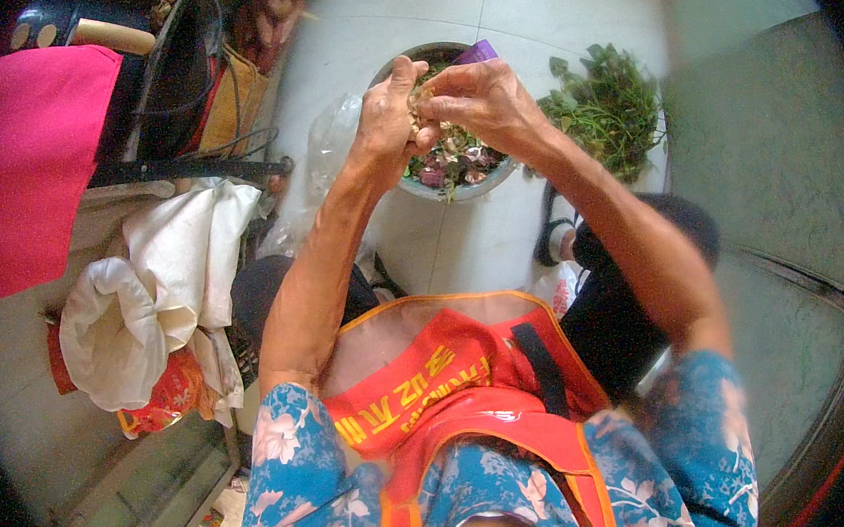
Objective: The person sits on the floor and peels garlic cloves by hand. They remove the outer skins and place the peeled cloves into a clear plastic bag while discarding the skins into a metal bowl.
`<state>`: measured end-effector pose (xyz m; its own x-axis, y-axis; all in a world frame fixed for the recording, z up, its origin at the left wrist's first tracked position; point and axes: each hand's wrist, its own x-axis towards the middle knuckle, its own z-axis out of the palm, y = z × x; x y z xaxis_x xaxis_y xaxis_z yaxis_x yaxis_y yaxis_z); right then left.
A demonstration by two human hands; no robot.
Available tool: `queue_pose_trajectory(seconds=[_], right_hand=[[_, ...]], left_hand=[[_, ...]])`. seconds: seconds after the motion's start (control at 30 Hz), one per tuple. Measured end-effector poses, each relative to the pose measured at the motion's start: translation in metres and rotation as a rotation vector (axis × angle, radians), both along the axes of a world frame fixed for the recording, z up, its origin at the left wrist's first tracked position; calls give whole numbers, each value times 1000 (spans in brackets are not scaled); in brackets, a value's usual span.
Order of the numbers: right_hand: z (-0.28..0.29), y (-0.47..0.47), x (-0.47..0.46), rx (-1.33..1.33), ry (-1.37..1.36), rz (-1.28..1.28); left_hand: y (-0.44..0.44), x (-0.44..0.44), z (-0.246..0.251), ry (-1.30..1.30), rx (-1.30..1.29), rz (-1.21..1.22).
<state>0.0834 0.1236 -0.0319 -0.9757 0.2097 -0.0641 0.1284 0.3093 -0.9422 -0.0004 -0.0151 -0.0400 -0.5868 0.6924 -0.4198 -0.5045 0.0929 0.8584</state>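
Note:
My left hand point(391, 112) is raised over a round basin point(487, 185), its palm curled around small pale pieces point(417, 106), perhaps plant scraps. My right hand point(482, 102) meets it from the other side, thumb and fingertips pinching at those pieces. Exactly what they are is too blurred to tell. Inside the basin lie mixed green, whitish and purplish plant scraps point(451, 161). A purple card or packet point(477, 52) sticks up at its far rim, partly behind my right hand.
Right of the basin, a heap of leafy green stems point(608, 115) lies on the tiled floor point(420, 241). Clear plastic bags point(332, 139) are to its left. White sacks point(123, 327) and a pink sheet point(29, 162) line the left side. Glass panels point(764, 128) stand at right.

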Motion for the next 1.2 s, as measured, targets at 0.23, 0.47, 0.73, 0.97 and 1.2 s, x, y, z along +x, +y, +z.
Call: queue_pose_trajectory(seconds=[0.23,0.47,0.73,0.97,1.2], right_hand=[[-8,12,1,-270,-27,-135],[3,12,2,-288,-53,-83],[-1,0,6,-721,-9,-213],[-11,-10,8,-949,-53,-315],[-18,-18,7,-855,-22,-401]], left_hand=[[2,6,16,559,-25,114],[-1,4,14,700,-103,45],[2,11,2,162,121,208],[1,15,-12,-223,254,291],[3,19,-13,-281,206,354]])
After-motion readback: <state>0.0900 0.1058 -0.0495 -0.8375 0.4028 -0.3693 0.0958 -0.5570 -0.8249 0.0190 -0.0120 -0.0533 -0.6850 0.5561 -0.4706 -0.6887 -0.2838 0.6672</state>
